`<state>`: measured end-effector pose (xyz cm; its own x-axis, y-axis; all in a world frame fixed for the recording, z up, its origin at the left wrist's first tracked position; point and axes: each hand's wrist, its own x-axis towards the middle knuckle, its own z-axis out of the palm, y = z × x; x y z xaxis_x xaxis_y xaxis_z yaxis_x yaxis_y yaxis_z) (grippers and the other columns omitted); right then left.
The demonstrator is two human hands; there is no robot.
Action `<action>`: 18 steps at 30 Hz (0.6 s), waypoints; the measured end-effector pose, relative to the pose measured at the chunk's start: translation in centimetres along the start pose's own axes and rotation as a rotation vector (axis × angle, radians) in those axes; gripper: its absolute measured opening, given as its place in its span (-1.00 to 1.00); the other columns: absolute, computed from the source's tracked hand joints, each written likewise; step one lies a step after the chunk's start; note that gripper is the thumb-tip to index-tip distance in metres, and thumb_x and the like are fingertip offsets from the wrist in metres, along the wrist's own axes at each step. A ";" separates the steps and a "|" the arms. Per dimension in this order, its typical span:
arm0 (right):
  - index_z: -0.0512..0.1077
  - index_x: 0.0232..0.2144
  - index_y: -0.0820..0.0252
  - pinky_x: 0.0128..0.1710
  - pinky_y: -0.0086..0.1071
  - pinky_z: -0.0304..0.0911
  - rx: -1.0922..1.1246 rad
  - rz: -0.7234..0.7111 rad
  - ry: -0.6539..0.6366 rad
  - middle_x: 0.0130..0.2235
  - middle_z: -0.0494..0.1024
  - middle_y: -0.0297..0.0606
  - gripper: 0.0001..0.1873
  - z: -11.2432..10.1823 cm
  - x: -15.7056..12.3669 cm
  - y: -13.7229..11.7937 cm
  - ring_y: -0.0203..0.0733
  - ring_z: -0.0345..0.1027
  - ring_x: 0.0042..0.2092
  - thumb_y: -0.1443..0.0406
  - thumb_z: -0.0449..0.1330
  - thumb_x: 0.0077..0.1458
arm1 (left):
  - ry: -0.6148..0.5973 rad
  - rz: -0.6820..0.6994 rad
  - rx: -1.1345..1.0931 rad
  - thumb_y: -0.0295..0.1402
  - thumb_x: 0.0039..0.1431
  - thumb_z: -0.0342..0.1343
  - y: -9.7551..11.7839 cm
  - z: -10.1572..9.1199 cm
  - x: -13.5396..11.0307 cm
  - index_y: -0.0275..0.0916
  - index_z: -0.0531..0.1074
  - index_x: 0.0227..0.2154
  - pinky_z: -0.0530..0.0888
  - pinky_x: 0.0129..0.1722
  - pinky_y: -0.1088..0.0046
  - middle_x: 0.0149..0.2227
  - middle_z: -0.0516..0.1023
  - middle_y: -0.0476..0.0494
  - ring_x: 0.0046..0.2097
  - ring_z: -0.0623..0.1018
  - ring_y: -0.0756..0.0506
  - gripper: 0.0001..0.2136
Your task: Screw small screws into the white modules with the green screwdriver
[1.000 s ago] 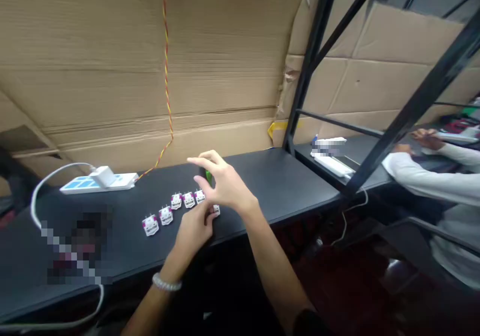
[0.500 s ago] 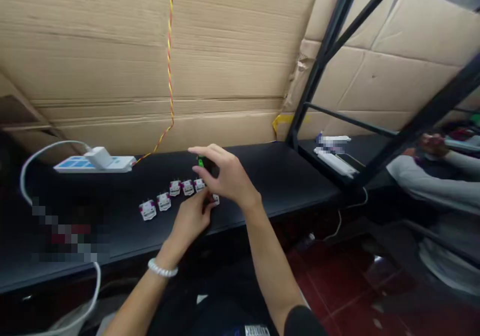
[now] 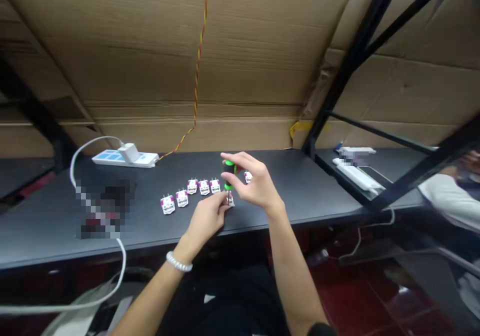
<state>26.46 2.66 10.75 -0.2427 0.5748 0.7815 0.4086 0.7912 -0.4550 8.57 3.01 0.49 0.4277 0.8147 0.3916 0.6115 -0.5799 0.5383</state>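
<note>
A small screwdriver [image 3: 229, 168] with a black and green handle stands nearly upright. My right hand [image 3: 258, 182] grips its handle between thumb and fingers, and the shaft points down at a small white and purple part [image 3: 231, 202]. My left hand [image 3: 207, 218], a white coiled band at its wrist, pinches that part against the black table. Its fingers and the shaft cover much of the part. Several similar parts [image 3: 203, 187] lie in a loose row to the left of it. Another white part [image 3: 248, 177] shows just behind my right hand.
A white power strip [image 3: 146, 160] with a plugged-in charger [image 3: 128, 152] lies at the back left, its white cable [image 3: 123, 256] looping forward over the table edge. Cardboard [image 3: 150, 76] walls the back. A black metal frame [image 3: 337, 96] rises at right; a person's sleeve [image 3: 446, 196] is beyond.
The view has shifted, so the table and hands appear farther right. The screwdriver, mostly hidden before, now shows upright over the part. My left hand still holds the part down.
</note>
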 end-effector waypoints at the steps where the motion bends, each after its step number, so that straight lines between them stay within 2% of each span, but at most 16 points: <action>1: 0.52 0.18 0.04 -0.07 -0.28 0.51 -0.003 0.001 0.003 -0.06 0.64 -0.22 -0.60 -0.1 0.0 -0.1 -0.19 0.53 -0.11 0.31 0.28 0.32 | 0.003 0.004 -0.003 -0.59 0.26 0.12 0.0 0.0 0.0 -0.17 0.50 -0.21 0.51 -0.17 0.41 -0.24 0.67 -0.08 -0.21 0.67 -0.14 -0.82; 6: 0.53 0.16 0.05 -0.03 -0.25 0.50 -0.014 0.018 0.000 -0.05 0.64 -0.21 -0.62 -0.7 -0.1 -0.3 -0.18 0.53 -0.11 0.31 0.28 0.32 | 0.002 0.035 -0.006 -0.58 0.28 0.15 -0.1 0.0 0.0 -0.17 0.56 -0.21 0.53 -0.13 0.39 -0.19 0.68 -0.09 -0.18 0.66 -0.14 -0.82; 18: 0.53 0.16 0.08 -0.10 -0.27 0.49 -0.005 -0.001 0.025 -0.06 0.64 -0.20 -0.62 -1.3 -0.5 -0.1 -0.20 0.51 -0.14 0.32 0.29 0.32 | -0.015 0.064 0.022 -0.57 0.31 0.18 0.3 -0.2 0.1 -0.18 0.60 -0.26 0.54 -0.08 0.38 -0.18 0.66 -0.10 -0.17 0.65 -0.14 -0.83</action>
<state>27.71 2.06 10.94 -0.2212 0.5686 0.7923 0.4127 0.7907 -0.4522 8.68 2.92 0.89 0.4761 0.7762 0.4132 0.5974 -0.6303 0.4957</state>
